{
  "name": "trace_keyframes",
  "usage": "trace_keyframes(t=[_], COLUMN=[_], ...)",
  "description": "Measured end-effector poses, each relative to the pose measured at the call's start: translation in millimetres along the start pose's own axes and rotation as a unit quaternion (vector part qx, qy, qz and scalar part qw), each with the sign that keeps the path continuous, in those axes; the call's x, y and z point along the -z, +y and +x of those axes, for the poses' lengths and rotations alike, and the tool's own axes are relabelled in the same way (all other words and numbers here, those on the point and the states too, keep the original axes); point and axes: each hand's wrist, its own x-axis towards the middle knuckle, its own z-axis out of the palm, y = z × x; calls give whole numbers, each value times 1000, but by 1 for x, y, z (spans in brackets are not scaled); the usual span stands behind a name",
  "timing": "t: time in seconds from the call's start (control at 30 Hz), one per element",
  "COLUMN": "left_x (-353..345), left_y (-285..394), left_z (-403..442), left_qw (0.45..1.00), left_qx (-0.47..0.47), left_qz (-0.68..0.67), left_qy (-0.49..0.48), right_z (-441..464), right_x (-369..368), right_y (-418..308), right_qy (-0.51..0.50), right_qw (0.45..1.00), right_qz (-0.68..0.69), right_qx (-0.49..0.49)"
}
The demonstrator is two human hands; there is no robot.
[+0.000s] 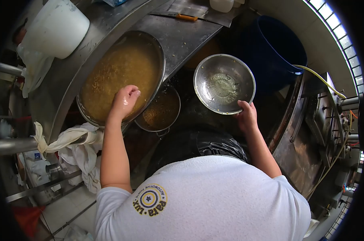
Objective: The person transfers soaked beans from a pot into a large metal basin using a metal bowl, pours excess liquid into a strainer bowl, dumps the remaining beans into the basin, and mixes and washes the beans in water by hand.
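My right hand (247, 114) grips the near rim of a shiny metal bowl (208, 94), thumb inside the edge. A little whitish liquid and small bits lie in the bottom of this bowl. Over a wide metal basin (162, 60) of cloudy yellow-brown water hangs my left hand (125, 100), wet, its fingers curled together; whatever they may hold is hidden. Pale grains (97, 84) show in the water at the basin's left. Below the basin's right edge stands a metal pot (178, 106) with grains in liquid.
A large blue barrel (250, 52) stands at the back right, with a yellowish hose (318, 78) over its rim. An orange-handled knife (186, 17) lies on the steel counter (182, 40). At the left are a white tub (65, 28) and a cloth (65, 138) tied round a rail.
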Motion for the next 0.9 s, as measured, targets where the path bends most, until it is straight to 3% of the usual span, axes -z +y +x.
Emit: trace_keyframes(t=[0.13,0.37,0.43,0.53,0.67,0.77,0.83,0.9], left_x=[-29,-31,-35,-45,-61,-61,-60,-60], left_y=[-8,7,9,5,1,2,3,-4], left_z=[-11,-16,-19,-24,-28,-25,-23,-21], left_qw=[998,1000,996,989,986,990,995,995], left_qx=[-59,-7,-76,-108,-93,-61,14,11], left_qz=[-37,-15,36,74,79,51,46,41], left_qy=[8,-13,25,68,110,115,88,91], right_z=[9,30,33,49,57,61,70,75], right_x=[8,35,42,64,80,88,97,99], right_y=[-1,3,2,7,-4,-17,-19,-23], right_qy=[-15,-24,-18,-31,-19,6,-8,-15], right_qw=[1000,999,999,999,999,999,999,998], right_qz=[2,-3,7,7,13,14,6,3], right_qx=[-12,-29,-35,-37,-35,-40,-53,-56])
